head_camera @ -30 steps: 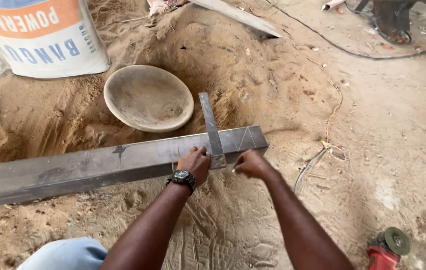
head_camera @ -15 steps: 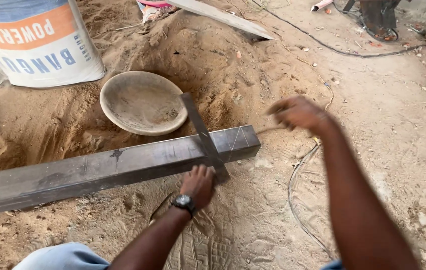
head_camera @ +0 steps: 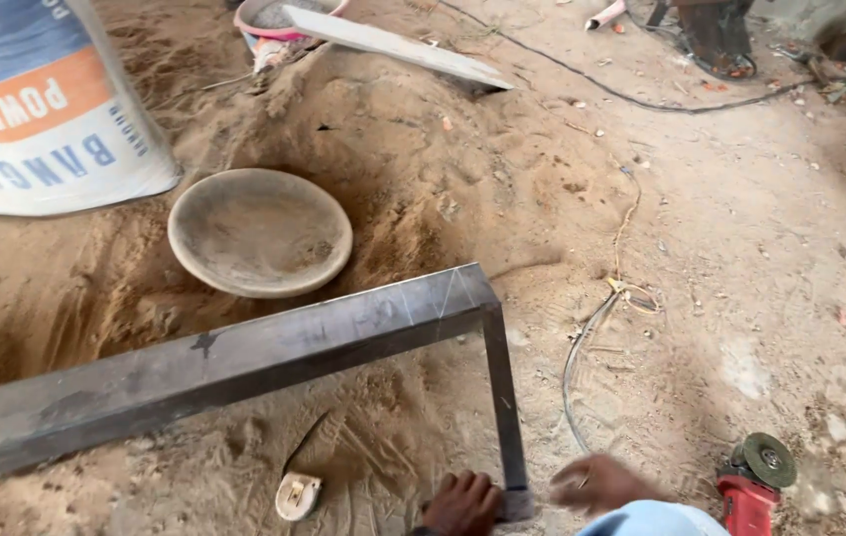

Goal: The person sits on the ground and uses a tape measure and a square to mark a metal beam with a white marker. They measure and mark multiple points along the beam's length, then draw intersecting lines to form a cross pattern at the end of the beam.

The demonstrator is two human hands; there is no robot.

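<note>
Sandy ground (head_camera: 740, 298) everywhere, heaped into a mound toward 11 o'clock. Far left, around 10 o'clock, a printed cement sack (head_camera: 46, 119) stands on the sand, and just right of it a shallow round metal pan (head_camera: 259, 231) sits in a dip. Below the pan, a long steel box tube (head_camera: 214, 367) runs from 9 o'clock up toward the middle. A flat steel square's blade (head_camera: 504, 397) drops from the tube's right end down to 6 o'clock. Near 7 o'clock a small tape measure (head_camera: 298, 494) lies in the sand.

Left hand (head_camera: 462, 504) sits at 6 o'clock, fingers curled beside the bottom end of the square, touching it; can't tell if the grip is really closed on it. Right hand (head_camera: 596, 483) is just right of that, blurred, so can't tell its grip either. At 5 o'clock a red angle grinder (head_camera: 755, 481) lies on the ground, with cables (head_camera: 582, 347) snaking above it.
</note>
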